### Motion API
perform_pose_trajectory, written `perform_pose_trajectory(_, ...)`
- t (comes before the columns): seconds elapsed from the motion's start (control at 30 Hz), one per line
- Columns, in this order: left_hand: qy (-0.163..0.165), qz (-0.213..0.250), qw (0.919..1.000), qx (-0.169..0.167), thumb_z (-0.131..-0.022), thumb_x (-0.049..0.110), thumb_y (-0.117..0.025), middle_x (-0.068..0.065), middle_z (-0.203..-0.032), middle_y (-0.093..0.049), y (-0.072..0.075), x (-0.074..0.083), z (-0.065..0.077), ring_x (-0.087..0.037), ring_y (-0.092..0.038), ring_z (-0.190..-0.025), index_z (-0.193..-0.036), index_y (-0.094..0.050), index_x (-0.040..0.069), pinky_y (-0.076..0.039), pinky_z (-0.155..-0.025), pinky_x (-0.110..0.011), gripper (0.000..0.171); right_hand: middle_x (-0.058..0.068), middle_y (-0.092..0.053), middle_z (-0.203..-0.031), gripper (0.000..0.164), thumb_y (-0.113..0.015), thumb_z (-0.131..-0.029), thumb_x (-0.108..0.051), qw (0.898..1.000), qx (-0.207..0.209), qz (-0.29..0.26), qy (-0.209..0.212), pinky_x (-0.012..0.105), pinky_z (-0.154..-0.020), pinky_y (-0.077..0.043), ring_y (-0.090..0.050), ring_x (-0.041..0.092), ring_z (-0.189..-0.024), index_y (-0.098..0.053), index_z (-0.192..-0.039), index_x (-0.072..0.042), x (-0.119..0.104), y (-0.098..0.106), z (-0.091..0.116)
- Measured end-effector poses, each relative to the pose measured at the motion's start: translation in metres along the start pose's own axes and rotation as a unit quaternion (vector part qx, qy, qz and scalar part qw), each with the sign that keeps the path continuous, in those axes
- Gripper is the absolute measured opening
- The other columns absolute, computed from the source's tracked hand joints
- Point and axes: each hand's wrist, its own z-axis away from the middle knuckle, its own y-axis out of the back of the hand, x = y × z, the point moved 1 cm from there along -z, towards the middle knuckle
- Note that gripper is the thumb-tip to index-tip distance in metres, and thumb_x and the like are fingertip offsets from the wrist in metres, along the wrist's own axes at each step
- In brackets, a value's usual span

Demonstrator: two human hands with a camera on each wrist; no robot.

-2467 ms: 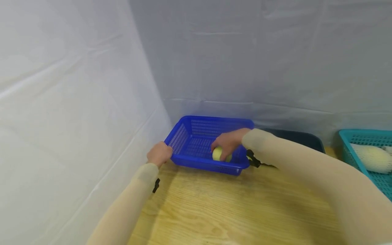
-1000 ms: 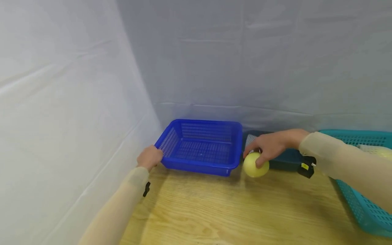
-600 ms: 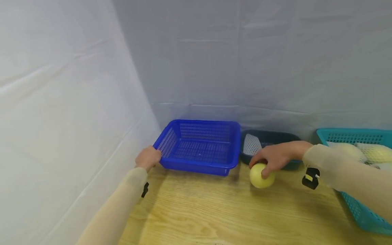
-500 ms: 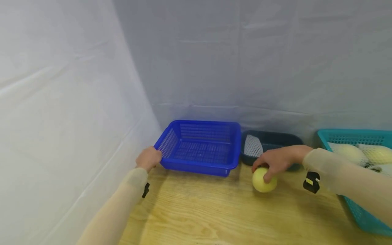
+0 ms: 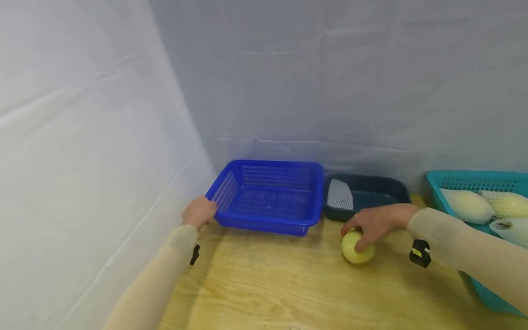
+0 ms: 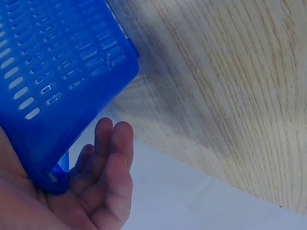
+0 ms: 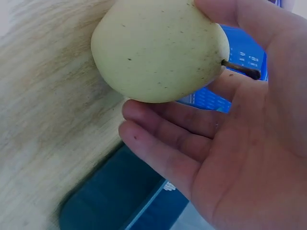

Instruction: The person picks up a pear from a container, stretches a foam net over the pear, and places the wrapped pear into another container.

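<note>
My right hand (image 5: 377,223) grips a pale yellow-green pear (image 5: 350,250) from above, thumb on the near side, low over the wooden table in front of the dark tray. In the right wrist view the speckled pear (image 7: 158,52) shows its short brown stem pointing toward the palm. My left hand (image 5: 200,212) holds the left rim of a blue slotted basket (image 5: 264,223), which has nothing in it. The left wrist view shows the basket corner (image 6: 53,184) between palm and fingers, the fingers (image 6: 117,175) curling up around it.
Right of the blue basket stands a dark tray (image 5: 379,199) with a white foam net (image 5: 340,195) in it. Farther right, a teal basket (image 5: 437,183) holds several pears in foam nets (image 5: 468,206). White sheeting (image 5: 264,82) walls the left and back.
My right hand has lifted the pear out of the blue basket, carried it right, then lowered it toward the table. My left hand stays on the basket rim.
</note>
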Motion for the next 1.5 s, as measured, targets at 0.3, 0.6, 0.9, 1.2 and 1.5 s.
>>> perform_pose_trajectory(0.3, -0.013, -0.007, 0.9999, 0.006, -0.101, 0.033, -0.041, -0.003, -0.066, -0.056, 0.003, 0.000, -0.003, -0.017, -0.051, -0.056, -0.072, -0.052, 0.013, -0.040, -0.045, -0.028, 0.037, 0.003, -0.061, -0.131, 0.062, -0.070, -0.090, -0.045, 1.000, 0.018, -0.015, -0.009, 0.051, -0.100, -0.047, -0.057, 0.024, -0.117, -0.054, -0.143, -0.019, 0.000, -0.003, 0.006)
perform_pose_trajectory(0.6, -0.051, -0.033, 0.9955, 0.072, -0.099, 0.036, -0.051, -0.026, -0.103, -0.061, 0.006, 0.002, -0.005, -0.039, -0.062, -0.091, -0.116, -0.054, -0.012, -0.055, -0.073, -0.049, 0.051, 0.005, -0.060, -0.135, 0.071, -0.072, -0.089, -0.050, 0.998, 0.047, -0.032, -0.009, 0.052, -0.100, -0.048, -0.058, 0.025, -0.121, -0.047, -0.149, -0.023, 0.003, -0.008, 0.016)
perform_pose_trajectory(0.9, -0.144, -0.078, 0.9701, 0.179, -0.095, 0.039, -0.057, -0.029, -0.118, -0.060, 0.008, 0.048, 0.013, -0.047, -0.056, -0.112, -0.123, -0.056, -0.010, -0.048, -0.090, -0.061, 0.056, 0.015, -0.051, -0.148, 0.083, -0.081, -0.084, -0.040, 0.997, 0.061, -0.048, -0.008, 0.056, -0.100, -0.049, -0.059, 0.039, -0.123, -0.041, -0.153, -0.014, 0.011, -0.007, 0.037)
perform_pose_trajectory(1.2, -0.223, -0.028, 0.9584, 0.176, -0.094, 0.036, -0.060, -0.010, -0.110, -0.065, -0.014, 0.119, 0.044, -0.032, -0.059, -0.106, -0.115, -0.064, 0.009, -0.053, -0.084, -0.051, 0.034, 0.019, -0.049, -0.149, 0.077, -0.082, -0.084, -0.027, 0.996, 0.077, -0.046, -0.019, 0.049, -0.090, -0.055, -0.061, 0.038, -0.120, -0.045, -0.150, -0.014, 0.019, -0.006, 0.053)
perform_pose_trajectory(1.5, -0.314, -0.013, 0.9392, 0.138, -0.095, 0.034, -0.058, -0.001, -0.095, -0.067, -0.036, 0.178, 0.083, -0.019, -0.061, -0.084, -0.101, -0.066, 0.016, -0.053, -0.067, -0.043, 0.021, 0.010, -0.069, -0.113, 0.042, -0.067, -0.095, -0.011, 0.985, 0.169, 0.022, 0.006, 0.032, -0.071, -0.054, -0.063, 0.007, -0.085, -0.059, -0.137, -0.009, 0.033, 0.004, 0.052)
